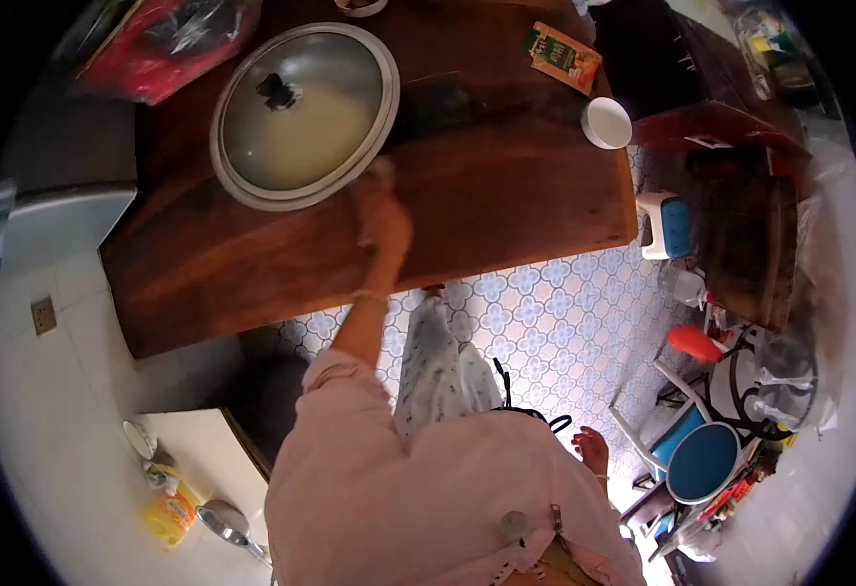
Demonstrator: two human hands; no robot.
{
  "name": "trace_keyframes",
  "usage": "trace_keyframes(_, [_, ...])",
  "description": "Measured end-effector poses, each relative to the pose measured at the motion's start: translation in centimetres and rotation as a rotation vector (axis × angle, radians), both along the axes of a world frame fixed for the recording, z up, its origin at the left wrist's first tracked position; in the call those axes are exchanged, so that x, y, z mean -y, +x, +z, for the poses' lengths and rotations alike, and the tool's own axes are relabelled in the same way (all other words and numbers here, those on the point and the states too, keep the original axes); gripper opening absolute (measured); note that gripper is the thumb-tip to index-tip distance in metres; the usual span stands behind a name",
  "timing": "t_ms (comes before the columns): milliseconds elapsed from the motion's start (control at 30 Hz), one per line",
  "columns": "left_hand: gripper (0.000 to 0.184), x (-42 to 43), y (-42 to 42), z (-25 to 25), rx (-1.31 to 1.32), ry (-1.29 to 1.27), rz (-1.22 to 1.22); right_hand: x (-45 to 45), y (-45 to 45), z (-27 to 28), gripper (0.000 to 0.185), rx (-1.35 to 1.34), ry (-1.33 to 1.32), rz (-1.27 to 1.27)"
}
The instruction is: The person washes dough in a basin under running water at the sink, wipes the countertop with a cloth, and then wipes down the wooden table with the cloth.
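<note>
My left hand (383, 217) is over the wooden table (506, 195), close to the lower right rim of a large round pan with a glass lid (311, 117). Its fingers are blurred, so I cannot make out whether they hold anything. Pale contents show through the lid, which has a black knob. My right hand (592, 446) hangs low at my right side over the floor, its fingers apart and nothing in them.
A white bowl (606, 123) and an orange-green packet (564, 59) are at the table's right end. Red plastic bags (169, 49) lie at the upper left. A blue and white stool (664, 226) and a blue-seated chair (703, 462) stand on the right.
</note>
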State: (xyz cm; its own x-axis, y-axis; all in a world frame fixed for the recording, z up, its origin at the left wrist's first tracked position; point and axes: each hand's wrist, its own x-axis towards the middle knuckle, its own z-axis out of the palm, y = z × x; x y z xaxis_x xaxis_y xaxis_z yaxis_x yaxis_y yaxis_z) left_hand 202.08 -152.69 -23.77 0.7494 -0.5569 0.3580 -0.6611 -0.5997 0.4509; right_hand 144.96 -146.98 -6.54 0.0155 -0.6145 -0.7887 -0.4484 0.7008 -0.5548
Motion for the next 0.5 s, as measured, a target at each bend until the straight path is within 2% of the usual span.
trace_keyframes(33, [0.023,4.6,-2.0,2.5,-0.162,-0.069,-0.117,0.0,0.7,0.4,0.027,-0.042,-0.008,0.054])
trace_keyframes(67, [0.019,8.7,-5.7,2.9,-0.391,-0.369,-0.169,0.3,1.3,0.6,0.027,-0.036,-0.015,0.084])
trace_keyframes(133, [0.012,13.0,-16.0,0.7,-0.606,0.052,-0.533,1.2,1.8,1.0,0.028,-0.016,-0.055,0.11])
trace_keyframes(167, [0.014,13.0,-21.4,-0.2,-0.661,-0.291,-0.67,1.9,1.3,0.8,0.028,0.011,-0.066,0.122])
trace_keyframes(233, [0.031,12.8,-28.9,0.3,-1.339,-0.079,-1.185,4.0,2.2,1.8,0.028,0.036,-0.117,0.101])
trace_keyframes(300, [0.031,13.1,-31.2,4.0,-1.352,0.078,-1.098,6.7,2.0,2.4,0.027,0.008,-0.169,0.1])
trace_keyframes(400, [0.032,13.2,-26.0,7.2,-1.605,-0.255,-0.973,10.5,1.0,2.4,0.026,0.018,-0.229,0.106])
trace_keyframes(433, [0.038,12.8,-24.5,3.6,-1.428,-0.477,-0.952,12.0,0.6,2.0,0.026,0.022,-0.232,0.098])
trace_keyframes(467, [0.037,12.1,-20.8,4.5,-1.204,-0.676,-0.873,13.5,0.0,1.3,0.027,0.03,-0.205,0.088])
trace_keyframes(500, [0.035,10.7,-17.2,6.2,-1.433,-0.519,-0.555,15.5,-0.4,0.4,0.027,0.043,-0.181,0.084])
